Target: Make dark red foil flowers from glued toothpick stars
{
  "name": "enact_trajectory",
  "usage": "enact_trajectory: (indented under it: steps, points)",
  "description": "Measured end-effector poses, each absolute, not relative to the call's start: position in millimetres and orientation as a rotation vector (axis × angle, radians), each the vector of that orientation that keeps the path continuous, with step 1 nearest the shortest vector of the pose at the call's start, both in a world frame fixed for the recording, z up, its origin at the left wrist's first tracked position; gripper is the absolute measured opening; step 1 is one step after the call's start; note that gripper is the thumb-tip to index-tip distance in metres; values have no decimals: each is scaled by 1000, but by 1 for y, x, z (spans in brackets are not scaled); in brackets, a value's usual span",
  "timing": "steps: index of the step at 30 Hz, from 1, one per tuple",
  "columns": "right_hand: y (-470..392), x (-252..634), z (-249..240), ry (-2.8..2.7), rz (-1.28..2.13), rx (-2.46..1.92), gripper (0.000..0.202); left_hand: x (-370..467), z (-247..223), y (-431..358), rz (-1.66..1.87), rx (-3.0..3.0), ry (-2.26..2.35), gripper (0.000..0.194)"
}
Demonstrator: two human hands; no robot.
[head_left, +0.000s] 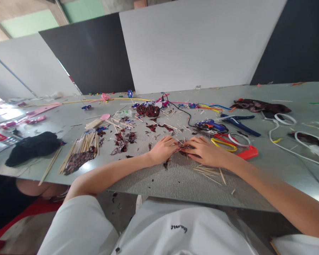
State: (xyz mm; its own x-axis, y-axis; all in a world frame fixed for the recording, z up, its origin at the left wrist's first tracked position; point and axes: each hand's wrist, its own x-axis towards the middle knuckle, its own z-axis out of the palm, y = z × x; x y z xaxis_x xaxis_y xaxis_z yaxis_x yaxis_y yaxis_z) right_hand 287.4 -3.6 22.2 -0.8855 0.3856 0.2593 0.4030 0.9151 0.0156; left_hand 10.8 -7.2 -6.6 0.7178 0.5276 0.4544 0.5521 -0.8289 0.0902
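Note:
Close together over the table, my left hand [163, 149] and my right hand [202, 151] both have their fingers closed on a small piece of dark red-and-black fabric [181, 144]. Thin wooden sticks show at the fingertips, and the fingers hide much of the piece. Just below my right hand lie several loose wooden sticks [207, 171]. Torn scraps of the same fabric [120, 140] are scattered left of my left hand. A blue glue gun [211, 125] rests beyond my right hand.
A bundle of wooden skewers [81, 147] and black cloth [33, 148] lie left. Dark blue-handled pliers [243, 125], a red-handled tool [248, 152] and a white cable [272, 141] lie right. A dark patterned bundle [148, 110] sits behind. Another person's leg [29, 187] shows lower left.

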Motion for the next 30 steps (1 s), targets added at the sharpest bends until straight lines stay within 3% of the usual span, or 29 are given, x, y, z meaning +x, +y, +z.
enact_trajectory:
  steps: [16, 30]
  points:
    - [-6, 286, 23, -2831, -75, -647, 41, 15, 8, -11, -290, -2646, -687, 18]
    - [-11, 283, 25, -2834, -119, -684, 42, 11, 4, -9, -395, -2773, -800, 19]
